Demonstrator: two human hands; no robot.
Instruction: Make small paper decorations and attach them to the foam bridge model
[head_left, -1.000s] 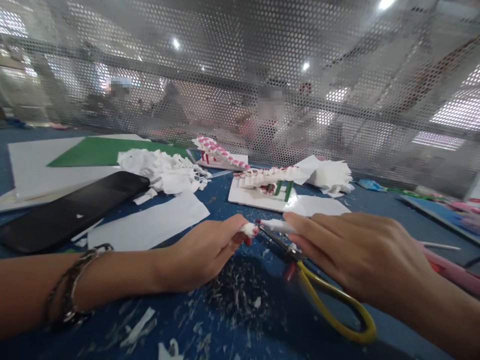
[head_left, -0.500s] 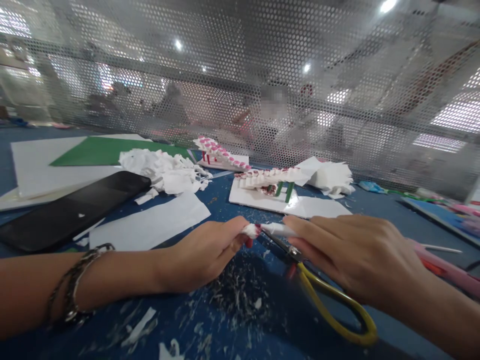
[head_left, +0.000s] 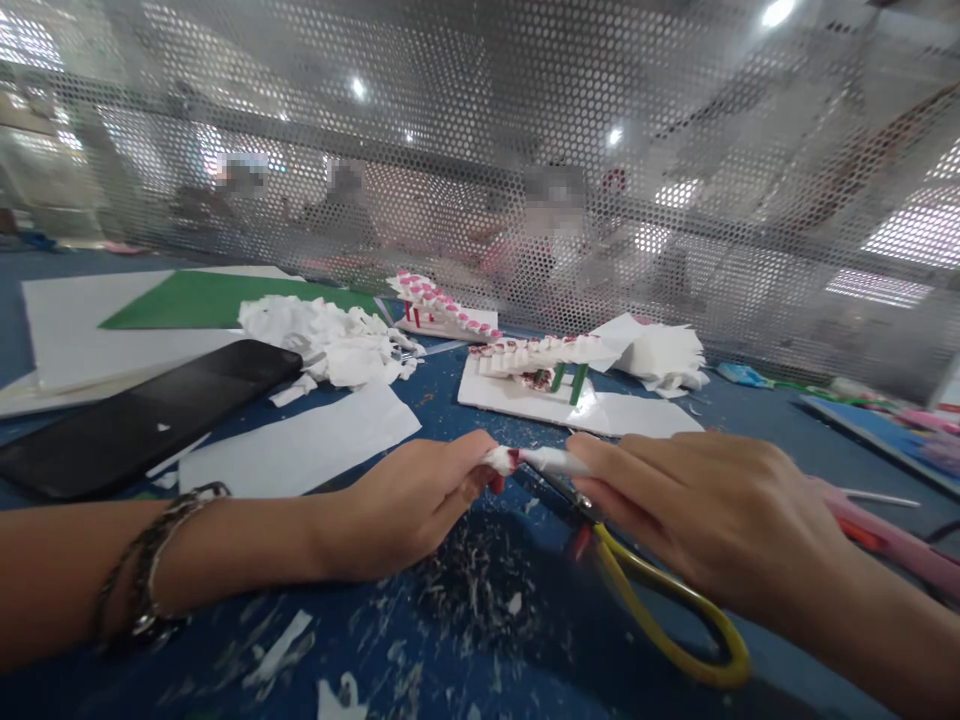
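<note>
My left hand [head_left: 409, 505] rests on the blue table and pinches a small white foam piece [head_left: 499, 460] with red marks on it. My right hand [head_left: 705, 510] grips a white marker [head_left: 551, 460] whose red tip touches that foam piece. Yellow-handled scissors [head_left: 660, 610] lie on the table under my right hand, blades pointing toward the foam piece. A bracelet [head_left: 150, 565] circles my left wrist.
A black phone [head_left: 142, 410] lies at left beside white paper sheets [head_left: 300, 445] and a heap of white scraps [head_left: 322, 340]. Two foam models with red-topped pieces [head_left: 525, 360] stand behind. A perforated metal screen [head_left: 480, 150] walls the back, with people beyond it. Shavings litter the table [head_left: 480, 590].
The marker's red tip has moved left from a small gap until it touches the foam piece. My left hand has stayed in place.
</note>
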